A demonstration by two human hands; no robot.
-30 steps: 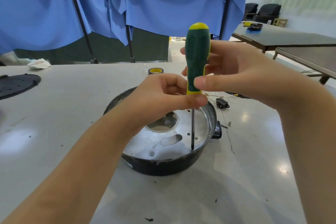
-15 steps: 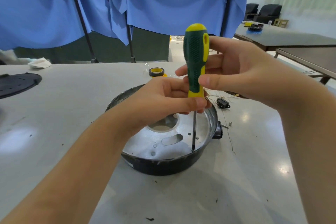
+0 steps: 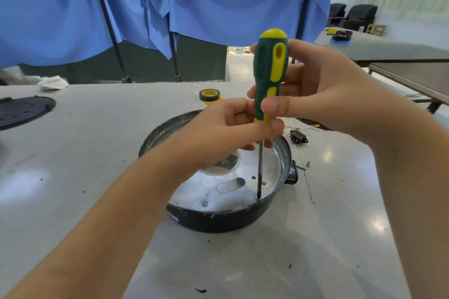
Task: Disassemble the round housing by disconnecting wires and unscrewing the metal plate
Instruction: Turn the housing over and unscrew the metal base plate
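Blue cloth hangs across the upper half of the frame behind a pale grey desk (image 3: 80,143), and further dark tables and chairs sit at the upper right. At the centre of the frame the round housing (image 3: 218,219) rests on the desk, a shallow black-walled ring with the metal plate (image 3: 213,195) lying inside it, silvery, with a large round opening and several smaller holes.

A screwdriver (image 3: 270,73) with a green and yellow handle stands nearly upright over the plate, its shaft running down to a point near the plate's lower right edge, where the tip seems to sit in a screw; the screw head itself is too small to make out. The right hand (image 3: 323,90) wraps its fingers and thumb round the handle. The left hand (image 3: 226,126) pinches the bottom of the handle where the shaft begins, steadying it.

The wire work looks largely done: no wires show inside the housing, and a small black connector (image 3: 298,138) with thin loose wires lies on the desk just right of the housing, apart from it. A small pale fastener-like piece (image 3: 308,164) sits near it. The plate is still seated, so the unscrewing is under way and lifting the plate out is left. How many screws remain cannot be told.

A roll of black and yellow tape (image 3: 209,95) lies beyond the housing, a perforated black disc (image 3: 23,110) at the left edge.
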